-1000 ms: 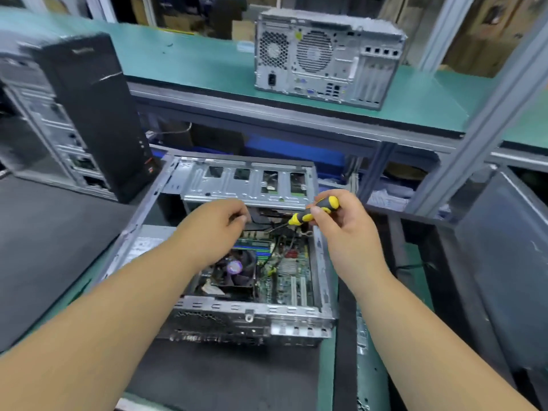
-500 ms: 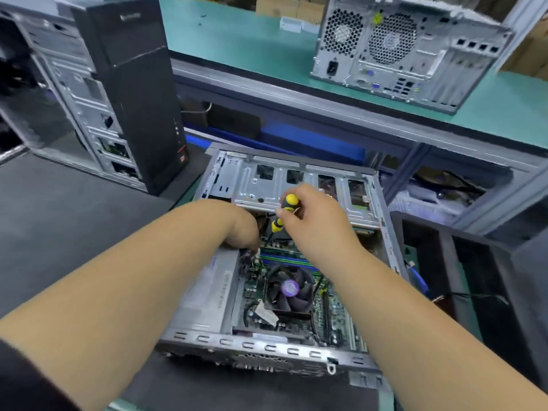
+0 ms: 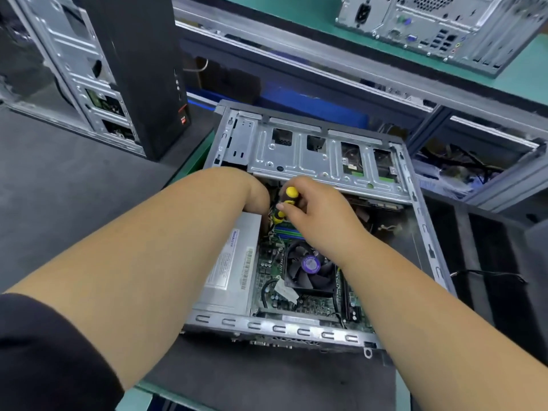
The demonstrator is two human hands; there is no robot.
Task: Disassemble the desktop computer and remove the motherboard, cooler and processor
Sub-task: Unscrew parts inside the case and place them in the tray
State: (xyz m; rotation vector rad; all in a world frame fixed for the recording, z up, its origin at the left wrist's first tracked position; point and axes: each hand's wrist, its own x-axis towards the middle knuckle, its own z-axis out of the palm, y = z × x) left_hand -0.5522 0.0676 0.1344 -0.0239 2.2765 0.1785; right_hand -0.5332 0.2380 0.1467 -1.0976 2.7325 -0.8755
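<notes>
An open desktop case (image 3: 278, 329) lies flat in front of me. Inside it are a green motherboard (image 3: 268, 272), a black cooler fan (image 3: 310, 266) with a purple hub, and a silver power supply (image 3: 229, 277) at the left. My right hand (image 3: 317, 209) grips a yellow-and-black screwdriver (image 3: 286, 203), upright, its tip pointing down near the memory slots under the drive cage (image 3: 314, 155). My left hand (image 3: 256, 194) reaches into the case beside the screwdriver; its fingers are hidden under the cage edge.
A black tower case (image 3: 130, 69) with an open silver frame stands at the back left. Another grey computer (image 3: 439, 28) sits on the green bench behind. Dark mats cover the work surface; a black bin (image 3: 489, 262) with a cable lies to the right.
My head moved closer over the case. My right hand swung the screwdriver from slanted to upright and lowered it into the case. My left hand pushed deeper under the drive cage.
</notes>
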